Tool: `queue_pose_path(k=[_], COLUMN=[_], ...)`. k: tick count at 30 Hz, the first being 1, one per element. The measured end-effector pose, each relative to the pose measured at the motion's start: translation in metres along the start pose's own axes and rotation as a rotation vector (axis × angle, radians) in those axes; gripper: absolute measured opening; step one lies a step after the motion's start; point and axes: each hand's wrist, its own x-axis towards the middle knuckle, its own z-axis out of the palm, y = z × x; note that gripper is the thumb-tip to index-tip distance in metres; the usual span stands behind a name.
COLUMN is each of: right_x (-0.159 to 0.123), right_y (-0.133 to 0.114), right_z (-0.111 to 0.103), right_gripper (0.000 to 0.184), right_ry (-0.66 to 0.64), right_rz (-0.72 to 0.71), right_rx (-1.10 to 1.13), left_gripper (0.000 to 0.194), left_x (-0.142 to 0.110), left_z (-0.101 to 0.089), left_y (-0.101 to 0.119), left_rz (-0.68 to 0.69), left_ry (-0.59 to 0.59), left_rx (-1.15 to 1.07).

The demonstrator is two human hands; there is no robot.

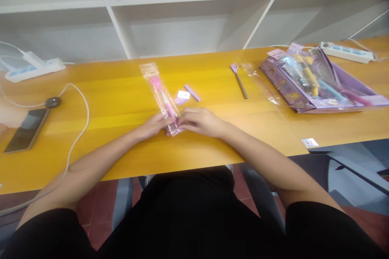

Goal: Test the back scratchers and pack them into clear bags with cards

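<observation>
A pink back scratcher in a clear plastic sleeve (pixel 160 91) lies lengthwise on the yellow table (pixel 121 101), its claw end pointing away from me. My left hand (pixel 154 125) and my right hand (pixel 200 121) meet at the near end of the sleeve. Both pinch that end with closed fingers. A small white label (pixel 183 95) and a short lilac stick (pixel 192 92) lie just beyond my right hand.
A purple-headed scratcher (pixel 240 79) lies bare next to an empty clear sleeve (pixel 261 83). A purple box of packed items (pixel 316 79) sits at right. Power strips (pixel 33 66) (pixel 346 51), a white cable (pixel 79 121), a phone (pixel 27 129) and a sticker (pixel 309 142) also lie here.
</observation>
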Motion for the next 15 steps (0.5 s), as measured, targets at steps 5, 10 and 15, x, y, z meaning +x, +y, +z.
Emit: queue_pose_path(k=[5, 10, 15], right_x=[-0.0011, -0.0016, -0.0025], right_y=[0.0015, 0.0024, 0.0021], right_z=[0.0003, 0.0003, -0.0002], right_gripper=[0.022, 0.025, 0.031], right_ry=[0.009, 0.007, 0.001], right_rz=[0.018, 0.038, 0.071], right_rx=[-0.017, -0.032, -0.046], left_gripper=[0.054, 0.045, 0.047], left_x=[-0.0028, -0.0023, -0.0025], left_z=[0.0019, 0.0033, 0.0026], left_y=[0.0049, 0.0034, 0.003], left_rz=[-0.012, -0.018, -0.007], left_ry=[-0.022, -0.032, -0.031], left_rx=[0.104, 0.143, 0.151])
